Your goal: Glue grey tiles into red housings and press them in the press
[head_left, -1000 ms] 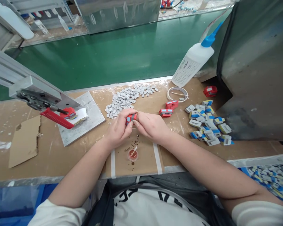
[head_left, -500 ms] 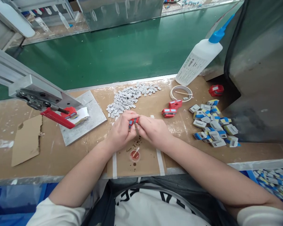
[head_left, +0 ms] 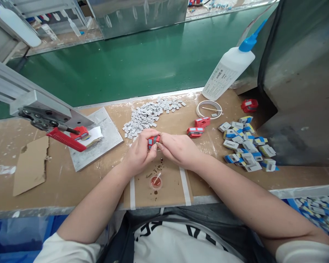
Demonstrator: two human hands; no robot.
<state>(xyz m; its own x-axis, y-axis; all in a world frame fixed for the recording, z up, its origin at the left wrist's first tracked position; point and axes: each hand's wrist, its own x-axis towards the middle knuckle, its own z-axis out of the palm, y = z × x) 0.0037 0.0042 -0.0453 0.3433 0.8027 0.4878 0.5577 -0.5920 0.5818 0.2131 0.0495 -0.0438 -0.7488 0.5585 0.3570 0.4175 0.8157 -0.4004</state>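
Note:
Over the middle of the bench, my left hand (head_left: 139, 151) is closed around a small red toy car (head_left: 152, 141) with grey and pale blue patches. My right hand (head_left: 178, 149) has its fingers pinched at the car's right end, and its fingertips partly hide that side. Just below both hands is a small clear cup of reddish liquid (head_left: 155, 182) with a white stick in it. Dark drips spot the cardboard sheet (head_left: 170, 191) around the cup. Beyond my hands lies a heap of small grey-white tiles (head_left: 145, 117).
Right of my hands sit two red toy cars (head_left: 195, 132), a tape roll (head_left: 199, 109), a leaning glue bottle (head_left: 227, 73) and a pile of blue, yellow and white pieces (head_left: 249, 146). A toggle clamp with a red handle (head_left: 67, 139) stands left over a metal plate (head_left: 109, 140).
The red toy car has turned slightly between my fingers, so more of its side shows. Both hands stay in nearly the same place; the whole view has shifted a little.

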